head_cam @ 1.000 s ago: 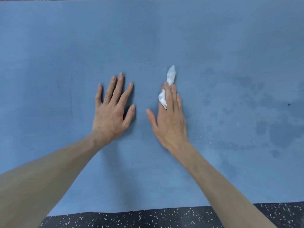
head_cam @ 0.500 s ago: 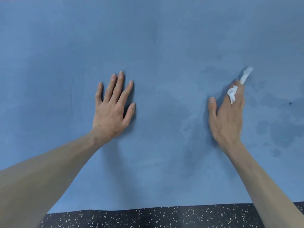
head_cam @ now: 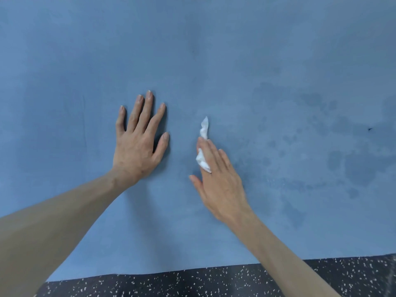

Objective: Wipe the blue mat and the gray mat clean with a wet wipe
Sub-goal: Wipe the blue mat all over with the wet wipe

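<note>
Where half a second ago the right hand [head_cam: 218,179] was out toward 3 o'clock among the damp patches, it has swept back to the middle and now lies just beside the left hand [head_cam: 137,146], the two apart by a narrow strip of blue mat [head_cam: 192,50]. Its fingers [head_cam: 212,155] lie straight and press the wet wipe [head_cam: 202,146] flat against the mat, a white tail poking out past the fingertips toward 12 o'clock. The left hand has not shifted; it rests palm down with fingers spread, holding nothing, likely bracing. This looks like one return stroke of a side-to-side pass, so the blue mat is probably only partly done, and the gray mat is not in view. Darker wet blotches sit at 3 o'clock; the stretch toward 9 and 12 o'clock looks dry and offers wide open room. The mat's near edge meets speckled black floor [head_cam: 192,284] at 6 o'clock.
</note>
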